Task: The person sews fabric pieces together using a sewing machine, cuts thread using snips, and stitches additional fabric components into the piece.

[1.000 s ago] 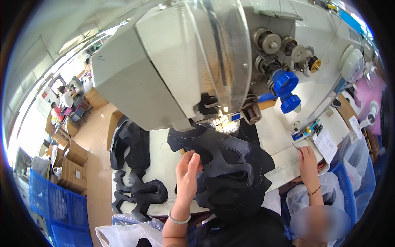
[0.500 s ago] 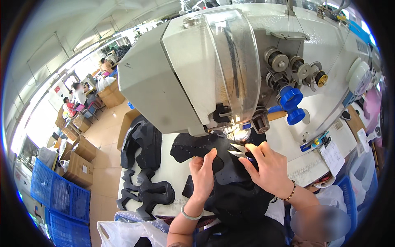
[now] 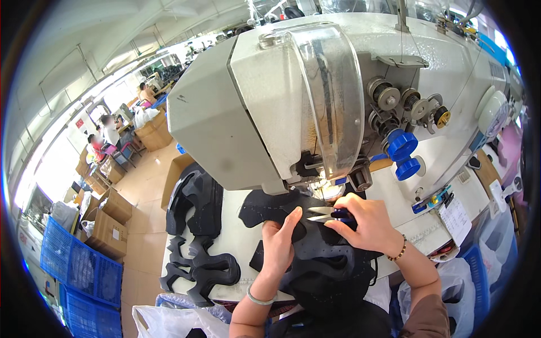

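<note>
My right hand grips a small pair of thread snips with dark handles. Their pale blades point left and stand slightly apart, just in front of the lit needle area. Closed in a pinch, my left hand holds the edge of a black cut shoe piece with a line of light stitch marks. More black pieces with small holes drape over the table edge below both hands. The sewing machine rises directly beyond them, its needle largely hidden.
On the white table, stacked black pieces and wavy black cutouts lie to the left. Blue crates and cardboard boxes stand on the floor. White plastic bags hang near the front. People sit farther back.
The snips have turned from a downward-right slant to nearly level, their blades closer together, as my right hand shifted. My left hand still pinches the black piece. The whole view has dropped slightly.
</note>
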Motion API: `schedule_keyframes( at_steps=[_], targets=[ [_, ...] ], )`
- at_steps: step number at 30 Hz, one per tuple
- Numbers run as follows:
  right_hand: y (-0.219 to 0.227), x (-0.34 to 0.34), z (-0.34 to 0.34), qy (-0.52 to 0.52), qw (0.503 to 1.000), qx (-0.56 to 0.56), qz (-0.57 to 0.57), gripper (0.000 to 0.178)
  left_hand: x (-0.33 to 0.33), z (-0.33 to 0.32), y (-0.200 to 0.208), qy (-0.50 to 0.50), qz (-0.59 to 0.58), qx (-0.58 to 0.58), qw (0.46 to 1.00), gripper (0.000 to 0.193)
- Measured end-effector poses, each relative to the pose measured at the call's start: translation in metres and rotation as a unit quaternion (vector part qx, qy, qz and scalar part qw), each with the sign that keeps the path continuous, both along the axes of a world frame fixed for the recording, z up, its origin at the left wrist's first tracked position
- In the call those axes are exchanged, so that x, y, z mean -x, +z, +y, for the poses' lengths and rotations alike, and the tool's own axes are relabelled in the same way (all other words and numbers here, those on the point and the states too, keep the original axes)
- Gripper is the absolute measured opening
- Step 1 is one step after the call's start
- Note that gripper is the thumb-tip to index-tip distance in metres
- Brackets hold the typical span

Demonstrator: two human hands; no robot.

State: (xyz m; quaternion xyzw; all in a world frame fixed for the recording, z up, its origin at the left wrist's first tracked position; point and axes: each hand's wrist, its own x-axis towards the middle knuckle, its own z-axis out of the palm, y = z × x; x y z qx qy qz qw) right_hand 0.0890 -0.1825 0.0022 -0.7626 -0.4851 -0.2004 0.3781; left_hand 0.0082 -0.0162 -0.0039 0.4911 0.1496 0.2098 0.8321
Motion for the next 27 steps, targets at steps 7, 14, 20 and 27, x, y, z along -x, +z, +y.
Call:
schedule_keyframes(
  at_steps=[7, 14, 20, 27],
  targets=[
    [0.009, 0.003, -0.013, -0.077, 0.996, -0.011, 0.042, 0.03, 0.006, 0.016, 0.018, -0.077, -0.021, 0.001, 0.997, 0.011],
    [0.018, -0.005, -0.004, -0.03, 0.999, 0.019, -0.006, 0.03, 0.005, 0.019, 0.022, -0.077, -0.005, -0.009, 0.997, 0.013],
    [0.014, -0.017, -0.005, 0.008, 1.0, 0.012, -0.013, 0.028, 0.003, 0.021, 0.017, -0.08, -0.014, 0.02, 0.997, 0.014],
    [0.019, -0.013, -0.016, -0.025, 0.998, -0.056, 0.028, 0.028, -0.003, 0.024, -0.011, -0.057, -0.065, 0.028, 0.996, 0.009]
  ],
)
